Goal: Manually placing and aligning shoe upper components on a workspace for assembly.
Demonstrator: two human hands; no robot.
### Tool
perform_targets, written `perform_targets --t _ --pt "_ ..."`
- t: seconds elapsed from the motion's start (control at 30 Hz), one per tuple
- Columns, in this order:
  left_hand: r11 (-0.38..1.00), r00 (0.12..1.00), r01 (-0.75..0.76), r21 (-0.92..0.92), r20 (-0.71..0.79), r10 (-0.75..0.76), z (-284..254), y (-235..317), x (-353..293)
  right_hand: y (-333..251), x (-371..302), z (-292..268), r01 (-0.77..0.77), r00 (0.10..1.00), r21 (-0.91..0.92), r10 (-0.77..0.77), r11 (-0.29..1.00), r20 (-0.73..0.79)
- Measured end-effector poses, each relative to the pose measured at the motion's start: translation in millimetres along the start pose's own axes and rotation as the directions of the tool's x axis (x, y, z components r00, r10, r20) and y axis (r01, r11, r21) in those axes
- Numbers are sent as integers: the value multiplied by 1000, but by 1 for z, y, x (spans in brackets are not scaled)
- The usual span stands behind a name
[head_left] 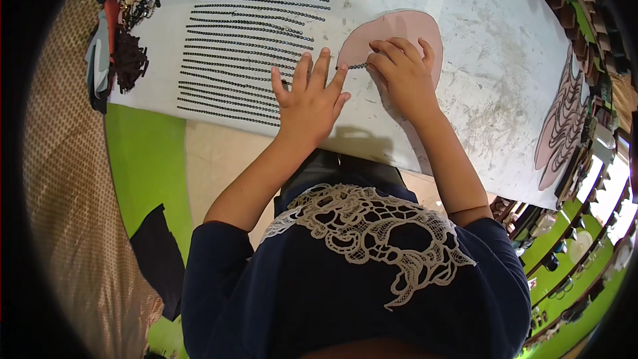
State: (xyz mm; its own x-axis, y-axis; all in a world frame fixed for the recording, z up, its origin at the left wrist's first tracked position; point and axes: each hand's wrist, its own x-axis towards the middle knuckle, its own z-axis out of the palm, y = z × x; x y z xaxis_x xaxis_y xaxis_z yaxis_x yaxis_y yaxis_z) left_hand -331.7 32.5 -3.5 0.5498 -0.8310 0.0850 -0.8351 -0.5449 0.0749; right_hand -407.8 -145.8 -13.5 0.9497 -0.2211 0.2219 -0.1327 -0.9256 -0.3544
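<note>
A short length of a dark bead strand [357,66] runs between my two hands across the lower left edge of a rounded pink flat piece [417,25]. My left hand [309,101] is palm down with its fingers spread, its index fingertip at the strand's left end. Bent over the pink piece, my right hand [404,78] has its index finger at the strand's other end; its thumb is hidden. Left of my left hand lie many rows of similar bead strands [229,60], some passing beneath its fingers.
The whitish, stained table [488,86] carries a heap of chains and trims [136,0] at the far left. Another pink piece with dark wavy lines [563,116] lies near the right edge. Racks of hanging items [578,252] curve along the right.
</note>
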Motion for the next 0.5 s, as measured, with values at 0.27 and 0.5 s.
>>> perform_targets --t 0.27,0.5 --pt "998 999 26 51 30 -28 2 11 -5 0 4 2 12 1000 -42 -12 999 -5" --pt "996 994 81 -30 70 -79 0 10 -6 1 8 -1 34 999 -82 -32 996 29"
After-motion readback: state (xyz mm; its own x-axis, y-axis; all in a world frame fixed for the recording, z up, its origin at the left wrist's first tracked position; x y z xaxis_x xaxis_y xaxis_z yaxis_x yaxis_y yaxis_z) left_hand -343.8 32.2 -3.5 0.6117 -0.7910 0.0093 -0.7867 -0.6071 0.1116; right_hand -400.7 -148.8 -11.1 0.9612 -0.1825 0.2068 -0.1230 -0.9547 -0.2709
